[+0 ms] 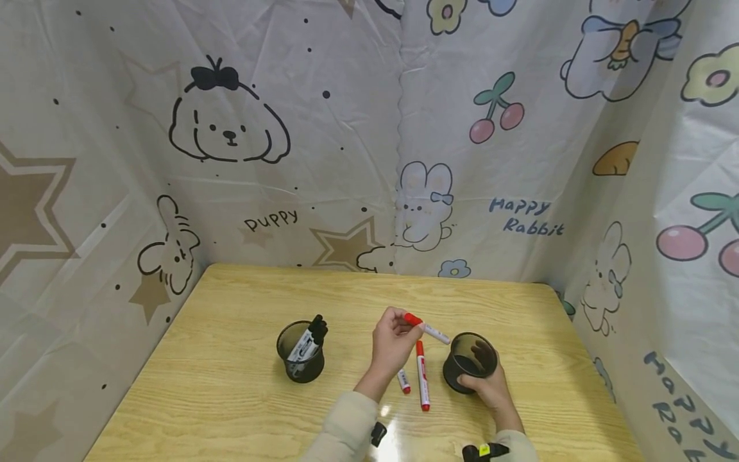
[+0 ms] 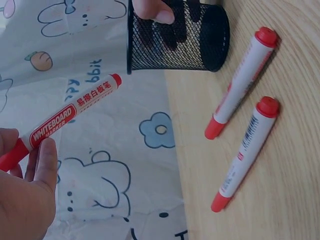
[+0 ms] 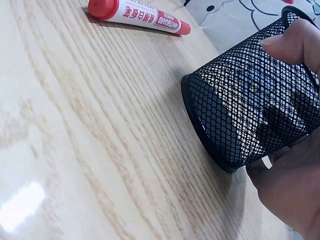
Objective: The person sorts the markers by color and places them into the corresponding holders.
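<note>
My left hand [image 1: 394, 343] pinches a red whiteboard marker [image 2: 75, 111] by its capped end. The marker's free end points at the rim of a black mesh pen cup [image 1: 470, 359] in the head view. Thumb and fingers of my right hand [image 1: 491, 389] wrap round that cup, which looks slightly tilted in the right wrist view. No pens show inside it. Between the hands, two more red markers lie on the table: one in full view [image 1: 423, 375], the other [image 1: 403, 381] partly behind the left hand in the head view.
A second mesh cup [image 1: 285, 343] on the left holds several black-capped markers [image 1: 314, 330]. The wooden table [image 1: 231, 391] is bounded by patterned cloth [image 1: 346, 160] at the back and both sides. A black object [image 1: 378, 434] shows beside the left sleeve.
</note>
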